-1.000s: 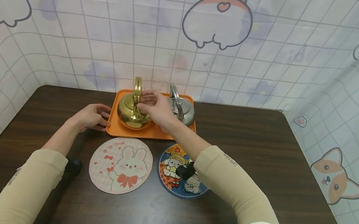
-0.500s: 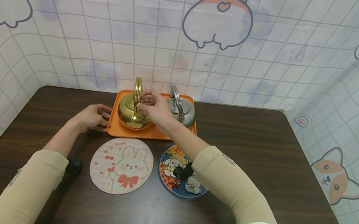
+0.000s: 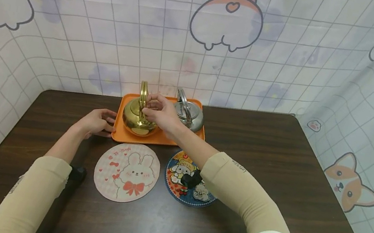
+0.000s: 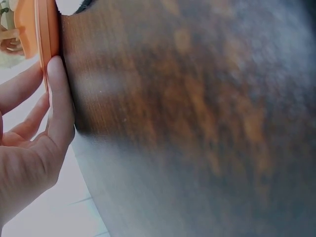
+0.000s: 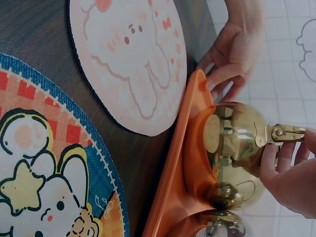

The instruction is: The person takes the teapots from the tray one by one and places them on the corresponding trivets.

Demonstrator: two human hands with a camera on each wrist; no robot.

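Two kettles, one gold (image 3: 132, 119) and one silver (image 3: 192, 119), stand side by side on an orange tray (image 3: 126, 136) at the back of the table. My right hand (image 3: 163, 114) holds the gold kettle's upright handle (image 5: 286, 133), thumb on one side and fingers on the other. The kettle's base appears to rest on the tray. At the tray's left end, my left hand (image 3: 97, 122) touches the rim with fairly straight fingertips; the left wrist view shows its thumb (image 4: 60, 101) against the tray's side. My right hand partly covers the silver kettle in the head view.
In front of the tray lie a round pink rabbit mat (image 3: 125, 176) and a round blue cartoon mat (image 3: 172, 190), partly under my right forearm. The dark wooden table (image 3: 275, 164) meets patterned wall cloth (image 3: 165, 26) at its back edge.
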